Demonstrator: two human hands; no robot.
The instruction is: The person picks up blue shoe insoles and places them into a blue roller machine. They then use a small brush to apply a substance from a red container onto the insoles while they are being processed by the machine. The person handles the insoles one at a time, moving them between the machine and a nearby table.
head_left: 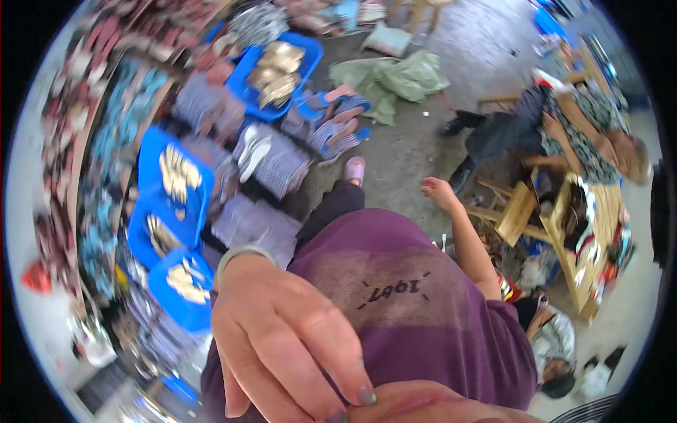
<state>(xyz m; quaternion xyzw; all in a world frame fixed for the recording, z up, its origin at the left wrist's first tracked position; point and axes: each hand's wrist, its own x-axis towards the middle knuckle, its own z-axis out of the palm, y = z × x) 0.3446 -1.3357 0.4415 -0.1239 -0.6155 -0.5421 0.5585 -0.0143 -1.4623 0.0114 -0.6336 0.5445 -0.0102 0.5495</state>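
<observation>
The left hand [282, 338] is hanging close under the camera, its fingers [338, 359] curling loosely, gripping nothing, their tips touching the right hand [430, 403] at the lower edge; whether that hand is gripping cannot be told. Behind the fingers a purple shirt [423, 310] is filling the middle, and beyond the knuckles blue trays [176, 211] are crowding the floor, bare concrete [416, 148] lying open farther off.

The bare concrete floor [416, 151] is taken as the landmark; open room is offered over it. To its left, passage is blocked by blue trays [173, 185] of pale insoles and by stacks of striped soles [278, 166]. At its far edge, a heap of green sacks [395, 81] is found. To its right, the way is closed by a seated person [557, 127] and wooden frames [564, 225]. On its near side, the space is filled by a purple-clad torso [416, 310], with the left hand [289, 338] held close before the camera.
</observation>
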